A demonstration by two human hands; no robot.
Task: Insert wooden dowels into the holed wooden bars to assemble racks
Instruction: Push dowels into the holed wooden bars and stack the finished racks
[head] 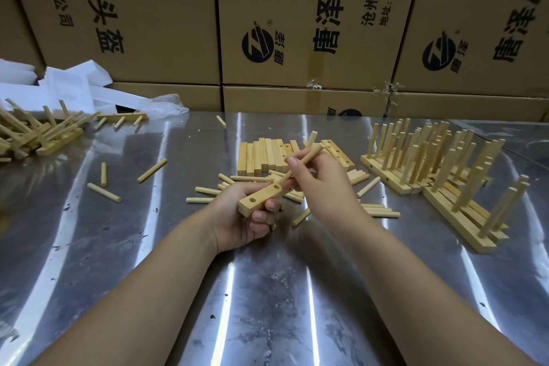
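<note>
Left hand (240, 223): palm up just above the metal table (267, 291), fingers curled round the near end of a holed bar (258, 198). The bar is tilted, far end higher; two open holes show on its top face.

Right hand (323, 187): thumb and fingers pinch a dowel (303, 159), its lower tip at the bar beside the second hole. Whether the tip is seated cannot be told.

Loose dowels (104, 192) lie scattered on the table around and under both hands. Just beyond the hands, a row of bare bars (261, 157) lies side by side. Right of these stand finished racks (439, 175), dowels upright. At far left lies a jumbled rack pile (44, 134), with white sheets (68, 86) behind it. Cardboard boxes (297, 24) are stacked along the back.
</note>
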